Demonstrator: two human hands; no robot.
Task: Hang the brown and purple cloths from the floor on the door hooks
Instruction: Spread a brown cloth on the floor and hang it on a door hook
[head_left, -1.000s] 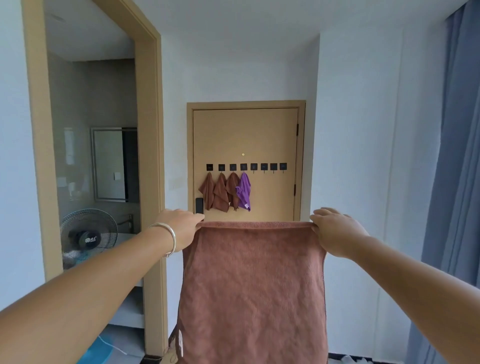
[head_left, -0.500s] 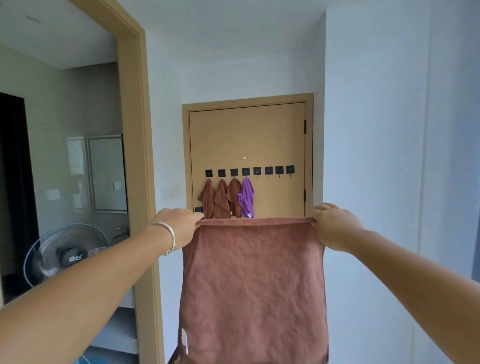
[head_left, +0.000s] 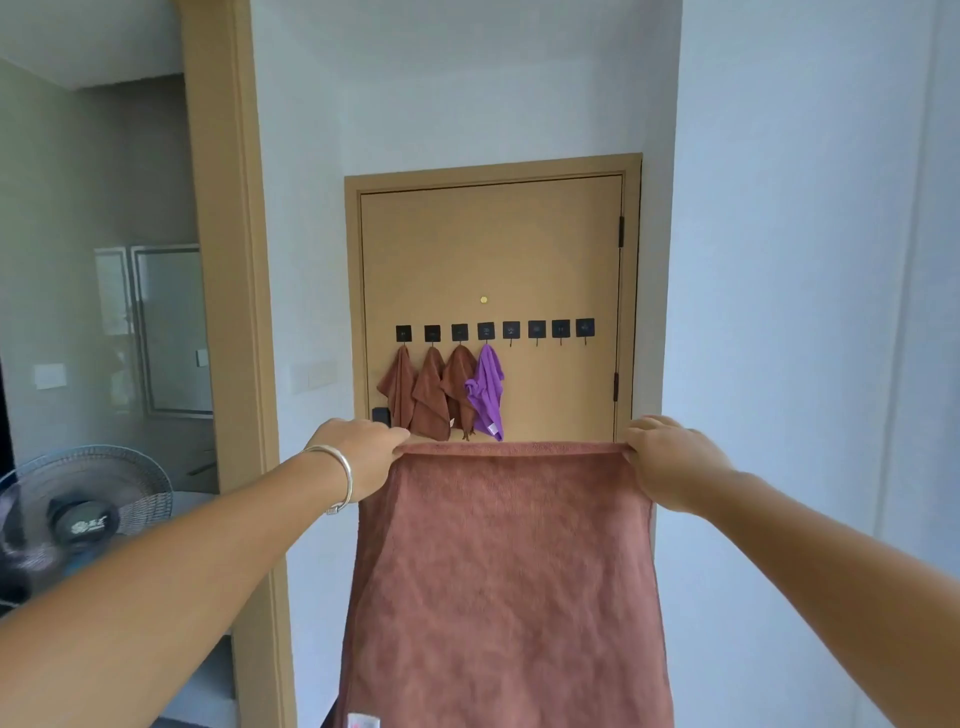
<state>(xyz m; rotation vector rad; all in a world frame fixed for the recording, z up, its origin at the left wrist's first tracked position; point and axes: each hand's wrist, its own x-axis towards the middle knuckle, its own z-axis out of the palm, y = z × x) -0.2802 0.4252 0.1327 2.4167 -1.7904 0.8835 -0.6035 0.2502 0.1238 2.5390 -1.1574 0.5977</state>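
Note:
A brown cloth (head_left: 501, 571) hangs spread flat in front of me, held up by its top corners. My left hand (head_left: 358, 452) pinches the top left corner and my right hand (head_left: 670, 457) pinches the top right corner. Ahead stands a tan door (head_left: 493, 249) with a row of black hooks (head_left: 536, 329). Three brown cloths (head_left: 428, 395) and a purple cloth (head_left: 487, 391) hang from the left hooks. The hooks to the right of the purple cloth are bare.
A tan doorframe (head_left: 228, 312) on the left opens onto a bathroom with a standing fan (head_left: 83, 514). White walls (head_left: 779, 260) close in the short passage to the door. The floor is hidden behind the held cloth.
The view has moved forward and the door looks nearer and larger. Both hands keep the same hold on the brown cloth's top corners.

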